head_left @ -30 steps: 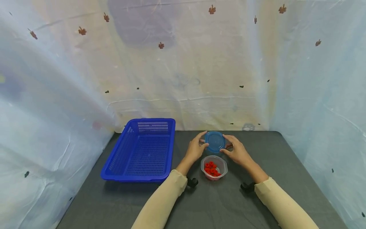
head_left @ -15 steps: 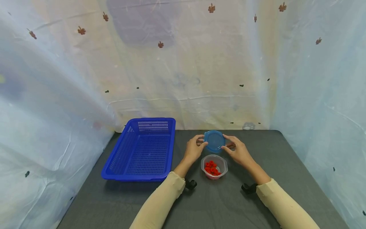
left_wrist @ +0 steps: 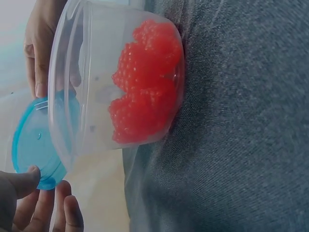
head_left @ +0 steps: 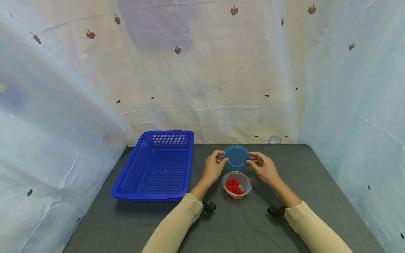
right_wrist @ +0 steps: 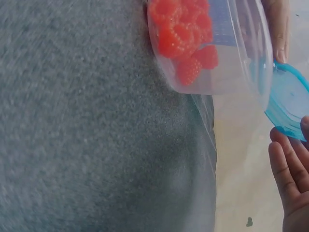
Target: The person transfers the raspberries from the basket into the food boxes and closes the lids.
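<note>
Between both hands is a round, see-through blue lid point(head_left: 237, 157). My left hand point(head_left: 213, 167) pinches its left edge, thumb on the near face and fingers behind. On the opposite edge my right hand point(head_left: 265, 169) pinches it the same way. Just nearer than the lid stands a clear plastic container point(head_left: 246, 180), uncovered, upright on the table. Red raspberries point(head_left: 234, 186) lie in its bottom; the left wrist view shows the bumpy raspberries point(left_wrist: 145, 82) through the wall. In the right wrist view the lid point(right_wrist: 289, 94) is tilted beyond the container's rim.
A blue perforated plastic basket point(head_left: 164, 172) stands on the left of the dark grey cloth-covered table point(head_left: 240, 228). Behind the table's far edge hangs a pale patterned sheet point(head_left: 202, 77). Black wrist straps point(head_left: 276, 212) show below the sleeves.
The lid has shifted very slightly left and stays over the far side of the container. Fingers of both hands have moved a little along its edge. Container and basket have not moved.
</note>
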The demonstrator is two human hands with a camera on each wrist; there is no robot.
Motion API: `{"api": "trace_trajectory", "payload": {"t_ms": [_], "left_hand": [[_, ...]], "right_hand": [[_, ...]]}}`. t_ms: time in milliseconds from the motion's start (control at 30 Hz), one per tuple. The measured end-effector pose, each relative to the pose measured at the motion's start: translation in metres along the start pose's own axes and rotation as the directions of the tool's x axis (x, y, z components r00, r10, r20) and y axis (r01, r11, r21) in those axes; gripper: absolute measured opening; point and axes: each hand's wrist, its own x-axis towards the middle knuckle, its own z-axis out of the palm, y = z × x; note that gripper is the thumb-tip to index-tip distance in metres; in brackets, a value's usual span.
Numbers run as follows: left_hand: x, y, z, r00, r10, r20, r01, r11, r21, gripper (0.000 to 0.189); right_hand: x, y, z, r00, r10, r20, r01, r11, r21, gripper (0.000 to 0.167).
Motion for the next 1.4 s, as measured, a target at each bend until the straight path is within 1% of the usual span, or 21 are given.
{"api": "trace_trajectory", "payload": {"t_ms": [133,233,433,533,600,767,867,1000,1067,1167,1300,1400], "left_hand": [[-0.001,-0.003,-0.001,1.0,0.021,-0.002,-0.021,1.0,-0.021,0.026],[-0.002,-0.004,-0.001,1.0,0.03,0.0,-0.03,0.999,-0.037,0.024],[-0.004,-0.005,-0.003,0.998,0.065,-0.012,-0.065,0.997,-0.038,0.022],[-0.004,-0.005,-0.003,0.998,0.067,-0.015,-0.067,0.997,-0.032,0.021],[-0.004,-0.005,-0.003,0.998,0.062,-0.015,-0.062,0.997,-0.034,0.021],[-0.005,-0.004,-0.003,0.998,0.059,-0.02,-0.06,0.997,-0.057,0.02],[-0.005,-0.004,-0.002,0.998,0.06,-0.035,-0.063,0.994,-0.091,0.02],[-0.006,-0.005,-0.001,0.995,0.071,-0.065,-0.08,0.986,-0.147,0.019],[-0.008,-0.006,-0.001,0.995,0.078,-0.067,-0.088,0.982,-0.164,0.02],[-0.011,-0.007,-0.002,0.996,0.081,-0.045,-0.088,0.977,-0.192,0.024],[-0.014,-0.009,-0.003,0.998,0.067,-0.003,-0.066,0.974,-0.215,0.034],[-0.016,-0.011,-0.004,0.999,0.05,0.012,-0.047,0.978,-0.203,0.034]], "right_hand": [[-0.002,-0.001,-0.001,1.0,0.012,0.003,-0.012,0.999,0.039,0.023],[-0.003,-0.003,-0.003,0.999,0.041,0.018,-0.042,0.997,0.059,0.02],[-0.004,-0.007,-0.006,0.993,0.104,0.055,-0.11,0.987,0.114,0.024],[-0.004,-0.007,-0.007,0.99,0.127,0.063,-0.135,0.981,0.142,0.026],[-0.005,-0.007,-0.007,0.989,0.136,0.066,-0.144,0.979,0.142,0.026],[-0.007,-0.005,-0.007,0.988,0.128,0.089,-0.143,0.97,0.196,0.025],[-0.008,-0.004,-0.007,0.988,0.124,0.095,-0.143,0.962,0.234,0.025],[-0.01,-0.004,-0.007,0.99,0.103,0.092,-0.123,0.961,0.249,0.023],[-0.011,-0.003,-0.007,0.992,0.086,0.087,-0.106,0.963,0.248,0.022],[-0.013,-0.002,-0.006,0.995,0.069,0.074,-0.085,0.968,0.238,0.021],[-0.014,-0.002,-0.006,0.996,0.066,0.063,-0.079,0.973,0.217,0.02],[-0.016,-0.002,-0.006,0.996,0.06,0.068,-0.073,0.975,0.21,0.02]]}}
